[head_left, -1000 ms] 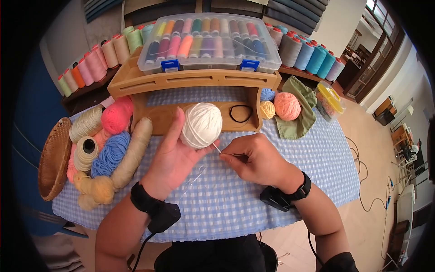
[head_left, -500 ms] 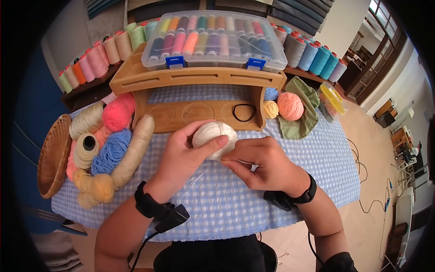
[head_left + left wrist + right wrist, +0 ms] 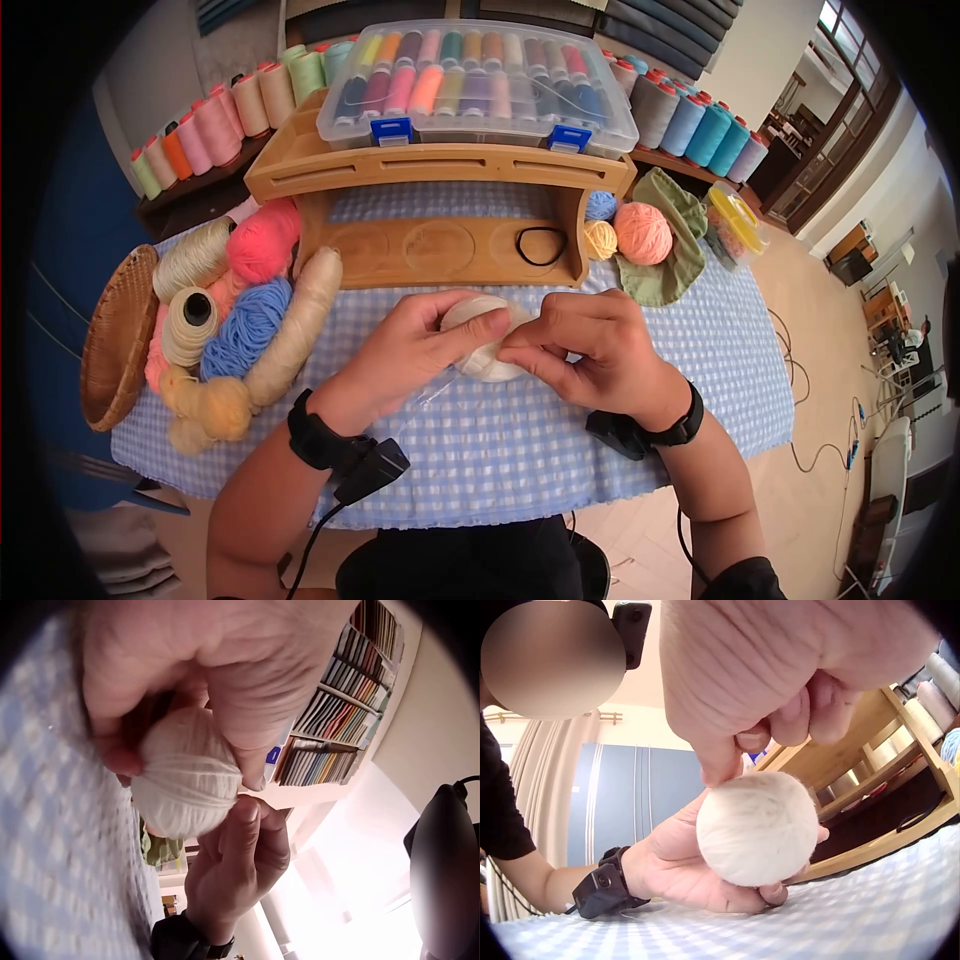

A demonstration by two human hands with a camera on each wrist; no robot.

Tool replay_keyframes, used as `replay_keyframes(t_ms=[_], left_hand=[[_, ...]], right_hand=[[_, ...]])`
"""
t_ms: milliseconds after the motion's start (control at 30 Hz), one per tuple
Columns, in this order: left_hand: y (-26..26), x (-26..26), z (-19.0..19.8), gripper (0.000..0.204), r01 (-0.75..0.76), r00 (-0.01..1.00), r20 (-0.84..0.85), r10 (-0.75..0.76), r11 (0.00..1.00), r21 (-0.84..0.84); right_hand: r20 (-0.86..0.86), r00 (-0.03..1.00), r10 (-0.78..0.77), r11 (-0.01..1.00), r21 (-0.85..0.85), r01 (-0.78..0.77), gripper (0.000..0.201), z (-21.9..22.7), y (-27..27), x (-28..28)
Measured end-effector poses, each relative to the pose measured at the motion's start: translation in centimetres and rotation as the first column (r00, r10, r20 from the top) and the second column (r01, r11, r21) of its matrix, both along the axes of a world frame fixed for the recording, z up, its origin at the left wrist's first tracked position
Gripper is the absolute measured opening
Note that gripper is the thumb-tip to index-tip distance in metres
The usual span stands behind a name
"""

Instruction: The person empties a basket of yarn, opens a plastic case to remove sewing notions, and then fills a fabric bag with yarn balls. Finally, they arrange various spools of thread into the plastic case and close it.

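A ball of white yarn (image 3: 487,367) is held over the checked cloth near the middle of the head view. My left hand (image 3: 395,350) grips it from the left, thumb across the top and fingers around the far side. On the ball's right side, my right hand (image 3: 610,350) pinches the yarn strand between thumb and forefinger, right at the surface. Wraps of yarn run across the ball (image 3: 187,780) in the left wrist view. From the right wrist, the ball (image 3: 757,832) appears round and smooth, resting against the left fingers.
Behind the hands stands a wooden rack (image 3: 440,168) carrying a clear box of thread spools (image 3: 475,138); a black loop (image 3: 541,246) lies on its lower shelf. Skeins including blue yarn (image 3: 245,330) and a wicker basket (image 3: 112,345) are left. Yarn balls (image 3: 643,233) and green cloth (image 3: 668,272) sit right.
The white ball has come down toward me and turned in my left hand, whose thumb now crosses over it. My right hand has moved from a short distance away to against the ball.
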State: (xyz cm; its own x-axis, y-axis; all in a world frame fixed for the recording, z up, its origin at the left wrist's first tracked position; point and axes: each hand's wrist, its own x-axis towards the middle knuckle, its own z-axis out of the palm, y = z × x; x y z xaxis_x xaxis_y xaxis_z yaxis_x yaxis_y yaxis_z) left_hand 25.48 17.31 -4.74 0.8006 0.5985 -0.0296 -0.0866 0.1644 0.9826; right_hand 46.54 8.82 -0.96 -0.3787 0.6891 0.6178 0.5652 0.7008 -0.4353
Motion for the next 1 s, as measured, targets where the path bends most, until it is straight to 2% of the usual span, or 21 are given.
replay_keyframes(t_ms=[100, 167, 267, 400, 533, 633, 733, 833, 900, 1000], left_hand=[[-0.2, -0.1, -0.2, 0.043, 0.033, 0.998, -0.045, -0.033, 0.999, 0.017], [-0.2, -0.1, -0.2, 0.037, 0.041, 0.999, 0.002, -0.041, 0.998, -0.037], [-0.4, 0.0, 0.3, 0.039, 0.049, 0.998, 0.025, -0.050, 0.998, 0.041], [-0.4, -0.5, 0.7, 0.041, 0.071, 0.997, 0.024, -0.072, 0.997, 0.019], [-0.4, -0.8, 1.0, 0.042, 0.197, 0.980, 0.014, -0.197, 0.980, -0.011], [-0.6, -0.7, 1.1, 0.042, 0.243, 0.969, 0.036, -0.243, 0.970, -0.019], [-0.4, -0.8, 1.4, 0.040, 0.194, 0.981, -0.004, -0.195, 0.978, -0.073], [-0.1, -0.7, 0.7, 0.039, 0.120, 0.990, 0.087, -0.110, 0.987, -0.111], [-0.1, -0.6, 0.8, 0.039, -0.038, 0.978, 0.185, 0.097, 0.953, -0.300], [0.3, -0.7, 0.8, 0.044, -0.036, 0.964, 0.241, 0.114, 0.951, -0.306]], right_hand=[[-0.042, 0.999, 0.027, 1.000, -0.011, -0.027, 0.010, 0.1, 0.0, 0.0], [-0.069, 0.997, 0.018, 0.999, -0.030, -0.020, 0.010, 0.0, 0.0, 0.0], [-0.108, 0.994, -0.003, 0.998, -0.058, -0.004, 0.009, 0.1, 0.1, 0.0], [-0.128, 0.990, -0.053, 0.992, -0.121, 0.037, 0.008, 0.2, 0.2, 0.2], [-0.118, 0.991, -0.070, 0.995, -0.082, 0.060, 0.009, -0.4, 0.7, 0.8], [-0.128, 0.987, -0.097, 0.984, -0.159, 0.076, 0.008, -0.3, 0.4, 0.7], [-0.188, 0.978, -0.088, 0.984, -0.167, 0.056, 0.008, -0.6, 0.5, 0.4], [-0.255, 0.958, -0.134, 0.982, -0.167, 0.093, 0.008, -0.9, 0.6, 0.5], [-0.319, 0.929, -0.187, 0.976, -0.171, 0.138, 0.009, -0.5, 0.5, 0.3], [-0.262, 0.948, -0.182, 0.974, -0.178, 0.138, 0.013, -0.5, 0.3, 0.8]])
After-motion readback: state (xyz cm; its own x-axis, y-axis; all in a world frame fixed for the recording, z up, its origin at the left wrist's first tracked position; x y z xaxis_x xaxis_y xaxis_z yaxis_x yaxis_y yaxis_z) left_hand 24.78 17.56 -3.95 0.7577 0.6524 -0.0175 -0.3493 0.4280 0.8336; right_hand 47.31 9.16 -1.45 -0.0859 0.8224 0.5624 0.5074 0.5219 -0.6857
